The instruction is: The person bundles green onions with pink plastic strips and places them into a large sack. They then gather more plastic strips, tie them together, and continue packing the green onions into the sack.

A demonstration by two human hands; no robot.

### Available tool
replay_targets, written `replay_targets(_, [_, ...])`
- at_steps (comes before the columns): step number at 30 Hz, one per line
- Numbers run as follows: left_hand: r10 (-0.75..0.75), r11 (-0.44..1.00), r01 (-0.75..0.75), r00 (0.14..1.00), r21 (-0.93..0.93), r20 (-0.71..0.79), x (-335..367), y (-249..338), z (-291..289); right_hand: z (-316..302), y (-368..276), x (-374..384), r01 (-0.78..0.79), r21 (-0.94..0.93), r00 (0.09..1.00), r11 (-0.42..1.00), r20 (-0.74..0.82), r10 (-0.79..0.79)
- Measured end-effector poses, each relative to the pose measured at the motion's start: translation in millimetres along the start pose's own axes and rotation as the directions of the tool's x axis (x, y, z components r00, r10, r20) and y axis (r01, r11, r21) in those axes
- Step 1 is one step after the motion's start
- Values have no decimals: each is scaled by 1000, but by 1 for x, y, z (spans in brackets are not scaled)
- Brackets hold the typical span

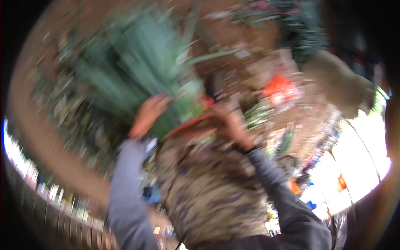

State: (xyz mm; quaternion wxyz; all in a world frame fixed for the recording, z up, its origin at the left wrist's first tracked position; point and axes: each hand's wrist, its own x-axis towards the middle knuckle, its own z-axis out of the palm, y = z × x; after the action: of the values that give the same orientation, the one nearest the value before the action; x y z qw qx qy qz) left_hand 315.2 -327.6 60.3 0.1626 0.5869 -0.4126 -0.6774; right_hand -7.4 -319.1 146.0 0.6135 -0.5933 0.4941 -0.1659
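Note:
A large bundle of long, flat green leaves [141,54] fans out in front of me, its narrower end near my legs. My left hand [150,114] is against the left side of that end, its fingers smeared by motion. Close to its fingertips is a thin reddish strand [180,96]. On the right, my right hand [229,125] looks closed, but blur hides what is in it. An orange-red strip [187,126] runs from beside it down toward the left, across the base of the leaves. A small red patch [207,101] shows just above the right hand.
My camouflage-clad legs [212,191] are just below the bundle. Scattered plant litter [79,112] covers the brown ground at left. A bright orange-red thing [281,89] lies to the right, near a person's olive-clothed body [337,79]. More leaves [306,35] are at the far right.

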Motion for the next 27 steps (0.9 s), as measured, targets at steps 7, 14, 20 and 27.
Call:
replay_targets(7, [-465, 885, 465, 881, -16, -89, -15, -2, -28, 6, 9, 34, -149, 259, 970, 954, 226, 90])
replay_targets(14, [-425, 904, 425, 905, 35, -31, 19, 27, 3, 93, 80, 23, -205, 146, 975, 968, 114, 189])
replay_targets(20, [-379, 923, 383, 921, 28, -88, 0, 12, -12, 107, 48, 28, -158, 37, 987, 987, 30, 157])
replay_targets(27, [-393, 911, 404, 911, 87, -122, 4, 25, -3, 95, 46, 24, -123, -271, 991, 955, -81, 105])
